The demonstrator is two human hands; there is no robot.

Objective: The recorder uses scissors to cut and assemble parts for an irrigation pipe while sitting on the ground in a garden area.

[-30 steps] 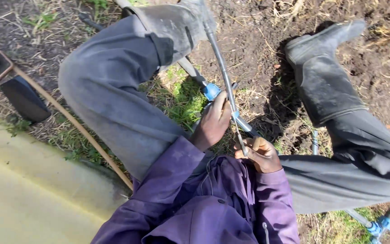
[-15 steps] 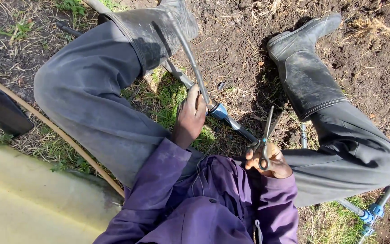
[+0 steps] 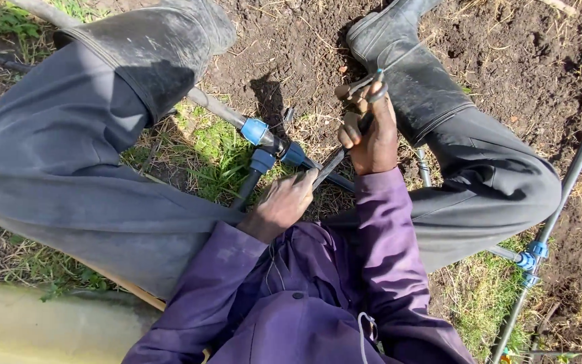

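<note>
right hand (image 3: 370,131): fingers curled tight round the handles of a pair of scissors or snips (image 3: 365,91), raised above the ground; the blades cannot be made out. a thin dark tube (image 3: 335,165) runs from under this hand down toward the left hand.

left hand (image 3: 283,205): fingers bent, tips pressed onto the thin tube just beside a blue pipe fitting (image 3: 272,145); whether they pinch it or only rest on it cannot be told.

the fitting is a tee with blue nuts, joining a grey pipe (image 3: 217,108) from upper left and a branch going down toward the lap. it lies on grass between the legs.

room: close on both sides. grey trousered legs and black rubber boots (image 3: 405,61) hem in the hands left and right; bare soil lies open only ahead. a second dark pipe (image 3: 574,168) with a blue connector (image 3: 528,257) runs along the right edge, well apart from the hands. a pale yellow-green surface (image 3: 35,330) bounds the lower left.

no containers in view.
</note>
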